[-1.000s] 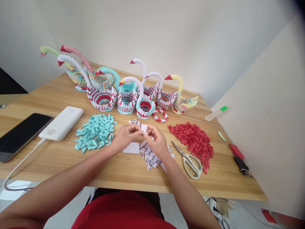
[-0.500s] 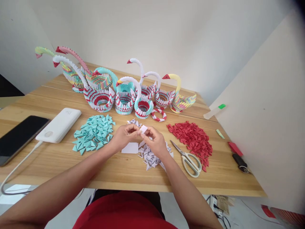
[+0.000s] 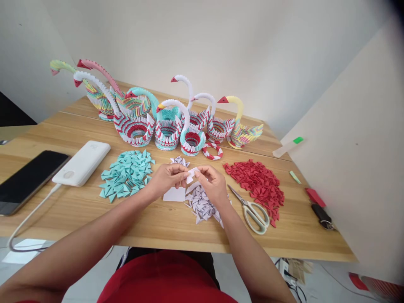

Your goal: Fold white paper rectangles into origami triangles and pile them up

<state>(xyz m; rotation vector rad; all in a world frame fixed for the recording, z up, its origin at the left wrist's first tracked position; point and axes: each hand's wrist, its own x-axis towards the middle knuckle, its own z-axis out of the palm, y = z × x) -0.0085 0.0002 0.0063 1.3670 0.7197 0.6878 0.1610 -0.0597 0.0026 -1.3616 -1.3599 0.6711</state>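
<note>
My left hand (image 3: 170, 179) and my right hand (image 3: 212, 182) pinch a small white piece of paper (image 3: 191, 173) between them, above the table. The paper looks folded, with a bent corner; fingertips cover part of it. Just below lies a white paper sheet (image 3: 174, 194). A heap of folded white paper triangles (image 3: 204, 207) sits under my right hand, and a smaller white cluster (image 3: 179, 161) lies beyond the fingers. To the left is a pile of turquoise paper triangles (image 3: 128, 173).
Red paper triangles (image 3: 257, 182) and scissors (image 3: 255, 212) lie to the right. Several paper swans (image 3: 134, 128) and a red-and-white ring (image 3: 212, 151) stand behind. A white power bank (image 3: 82, 163) and a phone (image 3: 30, 181) occupy the left; a black key fob (image 3: 321, 215) lies far right.
The paper between my fingers has changed shape and now shows a folded-over corner. My right fingers have moved slightly along it. The whole view has shifted a little.
</note>
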